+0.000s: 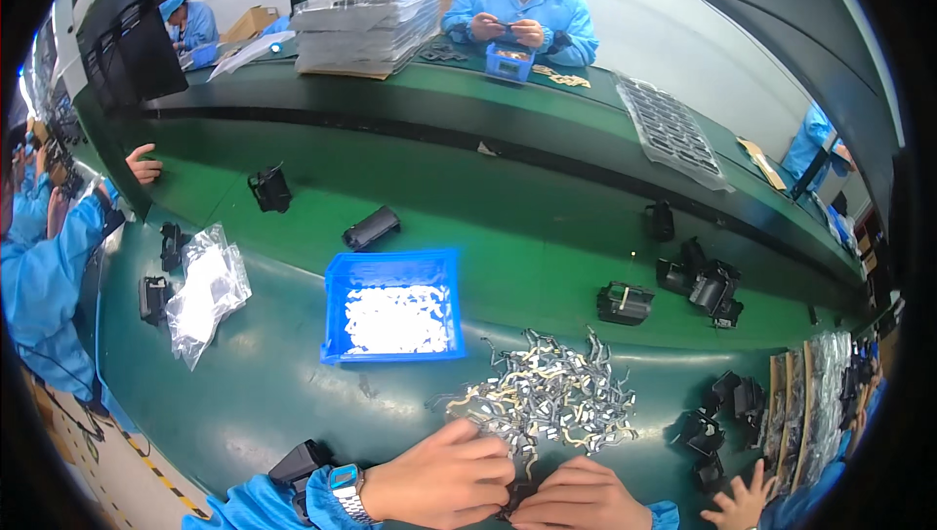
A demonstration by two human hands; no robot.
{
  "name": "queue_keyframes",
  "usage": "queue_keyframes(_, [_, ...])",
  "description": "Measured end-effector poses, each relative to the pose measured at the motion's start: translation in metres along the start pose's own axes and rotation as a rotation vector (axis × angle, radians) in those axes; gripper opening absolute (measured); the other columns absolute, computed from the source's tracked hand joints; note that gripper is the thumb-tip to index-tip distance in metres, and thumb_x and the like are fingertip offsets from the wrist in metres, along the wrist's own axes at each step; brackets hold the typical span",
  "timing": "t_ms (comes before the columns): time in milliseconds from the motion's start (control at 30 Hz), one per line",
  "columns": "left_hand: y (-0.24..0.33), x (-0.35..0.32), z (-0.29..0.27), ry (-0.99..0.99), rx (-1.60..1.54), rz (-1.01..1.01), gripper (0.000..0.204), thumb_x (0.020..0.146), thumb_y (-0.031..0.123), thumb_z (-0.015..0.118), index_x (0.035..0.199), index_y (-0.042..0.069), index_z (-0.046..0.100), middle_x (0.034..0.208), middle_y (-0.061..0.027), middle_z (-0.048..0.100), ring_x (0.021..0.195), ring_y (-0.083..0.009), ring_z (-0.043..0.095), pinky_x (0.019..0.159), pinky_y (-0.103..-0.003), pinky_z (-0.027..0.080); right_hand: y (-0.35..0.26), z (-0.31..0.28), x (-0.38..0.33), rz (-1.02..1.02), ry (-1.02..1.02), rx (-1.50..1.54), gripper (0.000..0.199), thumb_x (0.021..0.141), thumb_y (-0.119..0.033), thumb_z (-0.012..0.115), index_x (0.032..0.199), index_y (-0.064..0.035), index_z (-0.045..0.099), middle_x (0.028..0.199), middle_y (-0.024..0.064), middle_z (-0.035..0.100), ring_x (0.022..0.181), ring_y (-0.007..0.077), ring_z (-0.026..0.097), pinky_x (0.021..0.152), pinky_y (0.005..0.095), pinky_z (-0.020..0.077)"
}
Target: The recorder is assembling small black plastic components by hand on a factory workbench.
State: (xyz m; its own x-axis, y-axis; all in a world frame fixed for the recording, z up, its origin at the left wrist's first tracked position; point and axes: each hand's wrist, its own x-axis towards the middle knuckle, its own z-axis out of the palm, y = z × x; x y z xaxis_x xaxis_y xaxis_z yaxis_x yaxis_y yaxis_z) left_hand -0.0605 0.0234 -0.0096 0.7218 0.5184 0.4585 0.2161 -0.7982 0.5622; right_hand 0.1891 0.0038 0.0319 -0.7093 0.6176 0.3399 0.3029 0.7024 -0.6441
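Note:
My left hand (441,476) and my right hand (583,498) meet at the near edge of the table, fingers closed around a small black part (520,493). Most of that part is hidden by the fingers, so its kind does not show. Just beyond the fingertips lies a loose pile of short wire leads (561,395), dark and cream, with small white ends. A black plastic housing (300,462) rests beside my left wrist, which wears a watch (345,481).
A blue bin (390,259) of small white pieces stands behind the pile. A clear plastic bag (207,286) lies left. Black housings (625,303) dot the green belt; more (703,432) sit right, near a co-worker's hand (740,499). A person (532,13) works opposite.

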Motion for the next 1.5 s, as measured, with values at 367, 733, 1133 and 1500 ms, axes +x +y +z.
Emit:
queue_keyframes(367, [-0.012, -0.002, 0.008, -0.043, 0.082, 0.063, 0.021, 0.082, 0.026, 0.076, 0.095, 0.016, 0.063, 0.094, 0.0019, 0.053, 0.102, -0.0160, 0.054, 0.084, -0.035, 0.038, 0.001, 0.002, -0.005, 0.232, -0.149, 0.040, 0.056, 0.072, -0.016, 0.089, 0.117, -0.0087, 0.058, 0.122, 0.0125, 0.060, 0.114, 0.0374, 0.058, 0.100, 0.0470, 0.0474])
queue_keyframes(733, [-0.006, -0.006, 0.009, 0.003, 0.203, 0.050, 0.013, 0.073, 0.021, 0.069, 0.073, 0.016, 0.056, 0.083, 0.0024, 0.047, 0.093, -0.0160, 0.051, 0.077, -0.033, 0.038, 0.011, 0.013, -0.006, 0.178, -0.070, 0.168, 0.053, 0.071, -0.006, 0.086, 0.116, -0.0053, 0.058, 0.120, 0.0173, 0.060, 0.109, 0.0410, 0.060, 0.096, 0.0474, 0.0498])
queue_keyframes(1133, [-0.005, -0.007, 0.019, 0.132, 0.284, -0.068, 0.012, 0.076, 0.024, 0.069, 0.074, 0.015, 0.061, 0.081, 0.0037, 0.049, 0.091, -0.0153, 0.053, 0.076, -0.034, 0.038, 0.011, 0.011, -0.002, 0.197, -0.063, 0.127, 0.049, 0.072, -0.010, 0.091, 0.113, -0.0050, 0.064, 0.114, 0.0169, 0.067, 0.106, 0.0391, 0.065, 0.091, 0.0460, 0.0543])
queue_keyframes(1500, [-0.005, -0.003, 0.009, 0.215, 0.079, -0.100, 0.012, 0.086, 0.024, 0.074, 0.093, 0.016, 0.069, 0.088, 0.0030, 0.054, 0.093, -0.0164, 0.056, 0.079, -0.036, 0.039, 0.009, 0.000, -0.007, 0.266, -0.101, 0.045, 0.051, 0.073, -0.010, 0.093, 0.116, -0.0051, 0.066, 0.128, 0.0168, 0.067, 0.113, 0.0384, 0.067, 0.095, 0.0436, 0.0556])
